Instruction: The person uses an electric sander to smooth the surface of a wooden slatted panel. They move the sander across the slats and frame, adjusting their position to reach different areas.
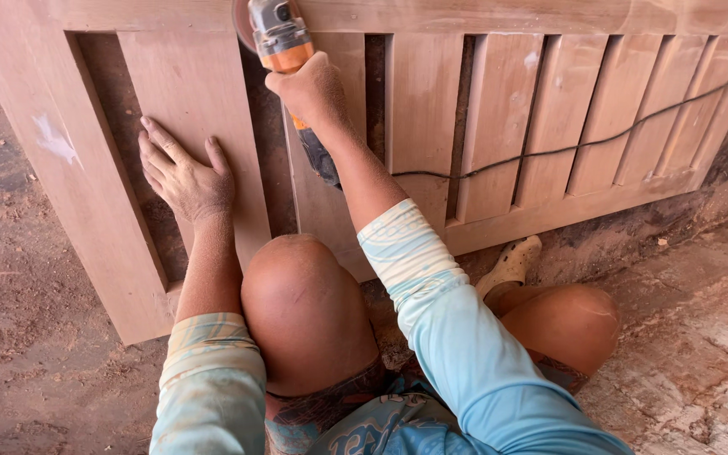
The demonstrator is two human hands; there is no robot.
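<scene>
The orange-and-grey angle grinder (284, 38) sits clasped in your right hand (313, 93) against the slatted pale wooden panel (499, 118) lying on the floor; your left hand (185, 173) lies flat, holding nothing. Keep it level, clear of the black cord (566, 150).

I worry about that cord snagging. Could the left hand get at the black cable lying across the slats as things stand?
Probably not easily. The left hand lies flat on a slat, and the right arm holding the grinder crosses between it and the black cable.
</scene>
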